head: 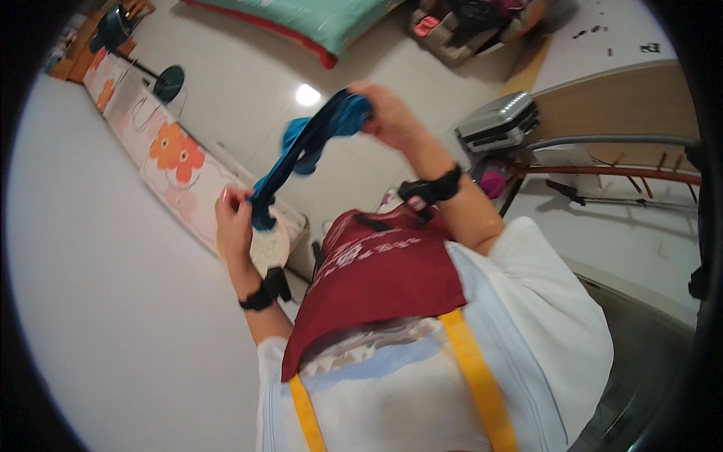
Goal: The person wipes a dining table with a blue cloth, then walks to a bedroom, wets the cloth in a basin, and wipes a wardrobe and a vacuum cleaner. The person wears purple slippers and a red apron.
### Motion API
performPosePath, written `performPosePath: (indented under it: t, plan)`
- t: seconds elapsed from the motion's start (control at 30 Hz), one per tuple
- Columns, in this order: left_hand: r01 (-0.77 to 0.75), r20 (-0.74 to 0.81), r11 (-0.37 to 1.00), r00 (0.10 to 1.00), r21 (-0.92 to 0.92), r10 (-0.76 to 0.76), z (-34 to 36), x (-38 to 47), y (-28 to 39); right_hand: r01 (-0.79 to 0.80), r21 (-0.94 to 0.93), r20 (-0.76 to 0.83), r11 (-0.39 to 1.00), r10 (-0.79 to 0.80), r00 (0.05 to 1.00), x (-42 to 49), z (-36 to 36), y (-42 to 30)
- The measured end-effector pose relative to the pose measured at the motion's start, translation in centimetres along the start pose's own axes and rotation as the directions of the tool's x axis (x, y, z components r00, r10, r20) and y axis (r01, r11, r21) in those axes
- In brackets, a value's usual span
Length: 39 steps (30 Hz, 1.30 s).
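A dark blue piece of cloth (308,138) is stretched slantwise between my two hands, in the air ahead of my body. Its lower left end is pinched in my left hand (234,220), just above a round pale basin or stool top (271,246). My right hand (387,116) grips the upper right end, with the fingers partly hidden by the fabric. A fold of the cloth hangs loose in the middle. What kind of garment or cloth it is, I cannot tell. Each wrist wears a black strap.
A long panel with orange flowers (178,152) runs along the wall on the left, near a dark green fan (169,83). Ahead is a bed with a green cover (339,20). To the right are a silver case (500,121) and a rack with a brown rail (610,172).
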<state>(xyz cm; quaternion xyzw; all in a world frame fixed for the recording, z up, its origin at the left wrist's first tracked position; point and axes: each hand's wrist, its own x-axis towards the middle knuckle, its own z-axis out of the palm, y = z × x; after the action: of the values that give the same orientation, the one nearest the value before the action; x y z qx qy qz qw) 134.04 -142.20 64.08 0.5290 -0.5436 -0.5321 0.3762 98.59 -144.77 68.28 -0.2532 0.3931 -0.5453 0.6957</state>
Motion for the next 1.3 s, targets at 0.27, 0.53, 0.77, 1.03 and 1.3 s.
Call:
performPosePath:
  t: [0.27,0.53,0.77,1.03,1.3]
  plan:
    - [-0.209,0.474,0.934,0.879,0.289,0.050,15.8,7.7,12.5,0.297,0.062,-0.135,0.953,-0.287,0.948,-7.0,-13.4,-10.9]
    - [-0.280,0.434,0.943,0.837,-0.182,0.333,31.8,12.9,23.1,0.207,-0.598,-0.049,0.774,-0.293,0.955,-14.1,-22.0,-16.9]
    - [-0.501,0.675,0.860,0.601,-0.099,0.428,41.6,12.8,28.8,-0.007,-0.591,-0.451,0.807,-0.324,0.832,-16.9,-24.0,-19.5]
    - [-0.623,0.906,0.744,0.132,-0.240,0.402,53.8,14.3,27.3,0.572,-0.395,-0.335,0.719,-0.692,0.639,-21.5,-23.3,-22.9]
    - [0.140,0.961,0.965,-0.138,-0.220,0.239,58.7,22.9,26.7,0.518,-0.479,-0.468,0.708,-0.706,0.532,-20.7,-22.4,-27.2]
